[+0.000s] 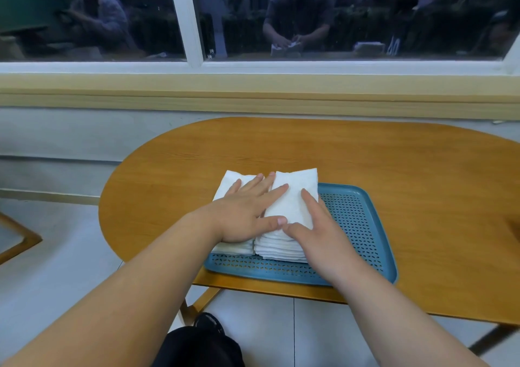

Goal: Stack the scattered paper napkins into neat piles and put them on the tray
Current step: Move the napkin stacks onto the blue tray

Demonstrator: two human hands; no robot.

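Observation:
Two piles of white paper napkins stand side by side on the left half of a blue perforated tray (357, 226). The left pile (229, 182) is lower, the right pile (295, 195) is taller. My left hand (247, 211) lies flat with straight fingers across the left pile, its fingertips and thumb reaching onto the right pile. My right hand (318, 231) rests flat against the right pile's right side and top, thumb touching the near edge. Neither hand grips anything.
The tray sits near the front edge of an oval wooden table (394, 164). A wooden sill and a dark window (281, 28) run behind the table. The tiled floor and my dark shoe (209, 323) show below.

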